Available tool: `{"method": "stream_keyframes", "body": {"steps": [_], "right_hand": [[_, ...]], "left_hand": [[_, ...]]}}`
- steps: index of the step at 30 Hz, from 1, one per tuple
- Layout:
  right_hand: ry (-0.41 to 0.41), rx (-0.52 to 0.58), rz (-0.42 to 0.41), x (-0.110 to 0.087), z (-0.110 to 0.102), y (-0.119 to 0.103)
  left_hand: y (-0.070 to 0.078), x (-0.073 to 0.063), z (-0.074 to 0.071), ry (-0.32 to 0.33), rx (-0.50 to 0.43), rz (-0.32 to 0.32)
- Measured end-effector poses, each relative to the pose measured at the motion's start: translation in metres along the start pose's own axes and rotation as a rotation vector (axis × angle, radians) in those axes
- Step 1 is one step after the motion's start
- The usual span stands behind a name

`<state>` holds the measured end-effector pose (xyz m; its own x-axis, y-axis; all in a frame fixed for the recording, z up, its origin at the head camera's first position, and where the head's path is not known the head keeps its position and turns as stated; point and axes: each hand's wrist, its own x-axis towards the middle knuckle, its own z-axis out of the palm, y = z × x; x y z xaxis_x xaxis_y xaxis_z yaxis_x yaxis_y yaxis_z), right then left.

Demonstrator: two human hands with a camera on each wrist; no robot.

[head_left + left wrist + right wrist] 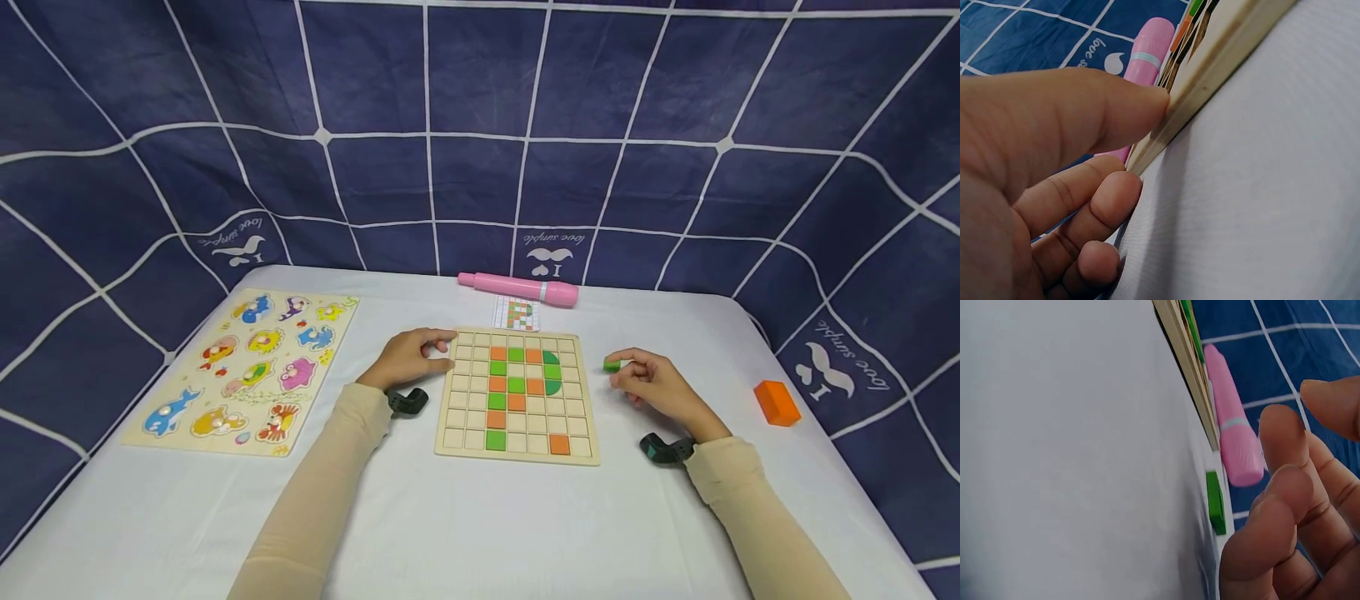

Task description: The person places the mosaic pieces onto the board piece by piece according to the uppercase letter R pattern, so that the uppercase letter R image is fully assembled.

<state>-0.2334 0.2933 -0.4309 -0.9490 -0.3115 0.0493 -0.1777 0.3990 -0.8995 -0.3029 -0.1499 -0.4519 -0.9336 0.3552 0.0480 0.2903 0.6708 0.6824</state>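
A square wooden grid board (517, 457) holds several green and orange pieces in its cells, including dark green rounded ones at the upper right. My left hand (408, 357) grips the board near its upper left corner; in the left wrist view, the thumb (1138, 112) lies on the side rim. To the right of the board is my right hand (651, 383), its fingers loosely bent. A small green block (1215, 503) rests on the table, apart from those fingers in the right wrist view. A pattern card (528, 315) lies behind the board.
A pink pen-shaped stick (517, 287) lies at the table's back. An orange block (777, 403) sits far right. On the left is a sea-animal peg puzzle (247, 400). A dark blue cloth with white lines (480, 179) surrounds the white table.
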Motion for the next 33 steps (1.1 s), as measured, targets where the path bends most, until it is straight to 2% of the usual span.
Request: {"method": "stream_keyframes", "body": {"steps": [5,15,22,33], "right_hand": [[0.064,-0.003,0.067,0.008,-0.01,0.007],[0.112,0.033,0.137,0.013,-0.018,0.018],[0.136,0.035,0.155,0.013,-0.018,0.021],[0.148,0.01,0.15,0.014,-0.017,0.025]], "left_hand": [[0.0,0.0,0.0,0.0,0.0,0.0],[-0.002,0.001,0.001,-0.002,0.0,-0.008],[0.0,0.001,-0.001,-0.002,0.005,0.012],[0.002,-0.001,-0.001,-0.007,0.011,0.006]]}}
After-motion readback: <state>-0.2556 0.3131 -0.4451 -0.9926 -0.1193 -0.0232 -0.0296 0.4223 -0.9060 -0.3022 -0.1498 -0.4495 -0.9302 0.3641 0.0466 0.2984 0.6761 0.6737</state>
